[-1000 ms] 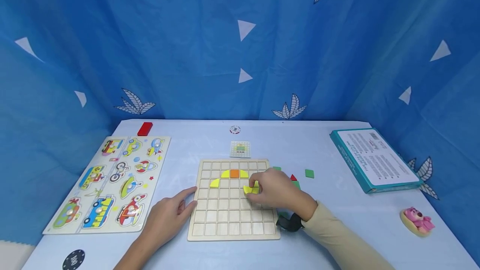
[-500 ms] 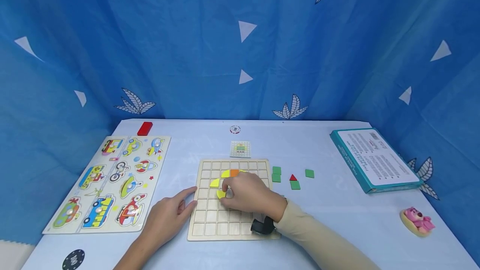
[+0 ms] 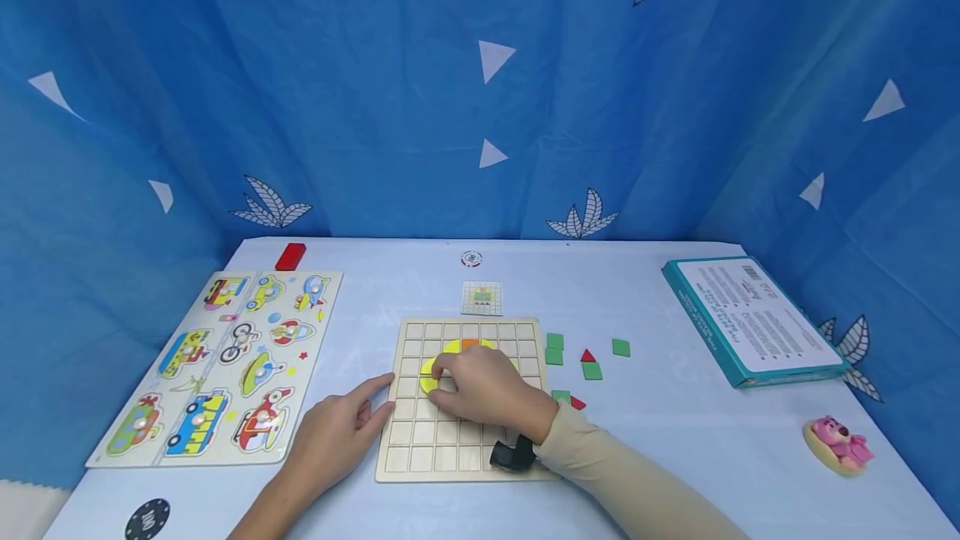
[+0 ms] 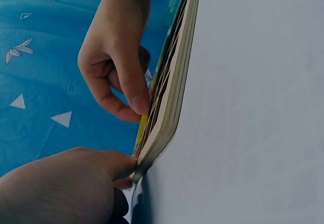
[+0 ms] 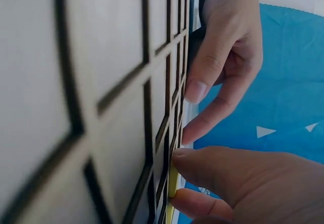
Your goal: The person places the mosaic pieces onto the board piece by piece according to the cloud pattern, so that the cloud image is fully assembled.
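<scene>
A wooden grid board (image 3: 435, 458) lies on the white table. My right hand (image 3: 487, 386) is over its left-middle cells, thumb and index finger pinching a yellow curved-edge tile (image 3: 428, 386) low against the board. In the right wrist view those fingertips meet at the thin yellow tile (image 5: 173, 179). Above the hand, other yellow tiles (image 3: 452, 347) flank an orange square (image 3: 469, 344); the hand covers part of the grid. My left hand (image 3: 333, 432) touches the board's left edge with spread thumb and index finger, also visible from the left wrist (image 4: 76, 183).
Right of the board lie several green squares (image 3: 592, 371) and red triangles (image 3: 587, 355). A pattern card (image 3: 482, 298) is behind it. A vehicle peg puzzle (image 3: 225, 373) stands left, a teal box (image 3: 750, 319) and pink bear figure (image 3: 838, 444) right.
My right hand has carried the yellow tile from the board's right side to the left, then slightly further left and up beneath another yellow tile. The left hand has stayed in place.
</scene>
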`<action>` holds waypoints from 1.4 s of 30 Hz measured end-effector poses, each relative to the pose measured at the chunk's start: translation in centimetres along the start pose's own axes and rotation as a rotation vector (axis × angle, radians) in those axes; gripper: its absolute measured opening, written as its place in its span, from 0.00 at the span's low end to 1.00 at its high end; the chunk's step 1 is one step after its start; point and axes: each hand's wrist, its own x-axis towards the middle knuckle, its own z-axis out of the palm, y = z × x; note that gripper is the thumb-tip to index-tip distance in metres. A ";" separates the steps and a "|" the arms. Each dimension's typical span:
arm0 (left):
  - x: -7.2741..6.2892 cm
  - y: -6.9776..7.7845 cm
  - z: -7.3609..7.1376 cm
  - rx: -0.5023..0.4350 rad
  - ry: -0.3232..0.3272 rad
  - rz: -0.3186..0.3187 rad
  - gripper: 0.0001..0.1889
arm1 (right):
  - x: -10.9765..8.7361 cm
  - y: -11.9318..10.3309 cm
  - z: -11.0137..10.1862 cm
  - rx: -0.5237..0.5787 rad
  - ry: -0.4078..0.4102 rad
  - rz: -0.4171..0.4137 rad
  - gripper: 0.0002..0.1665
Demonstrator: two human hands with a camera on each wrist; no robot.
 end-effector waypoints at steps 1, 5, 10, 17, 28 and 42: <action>0.0 0.0 0.0 0.001 -0.001 0.000 0.20 | 0.0 0.0 0.1 -0.001 0.008 0.000 0.13; 0.0 0.1 -0.1 0.005 -0.005 -0.001 0.20 | -0.1 0.1 0.4 0.012 0.032 -0.002 0.13; 0.0 0.3 -0.2 0.006 -0.016 -0.012 0.20 | -0.1 0.2 0.5 0.015 0.051 -0.011 0.13; -0.1 0.2 -0.2 -0.003 -0.007 -0.008 0.20 | -0.1 0.6 0.2 0.056 0.065 -0.016 0.14; 0.0 0.1 -0.1 -0.005 0.012 0.010 0.20 | -2.2 2.4 -3.8 0.228 0.168 0.058 0.14; 0.0 0.3 -0.1 -0.004 0.008 0.003 0.20 | -12.7 10.6 -4.3 0.358 0.217 0.329 0.13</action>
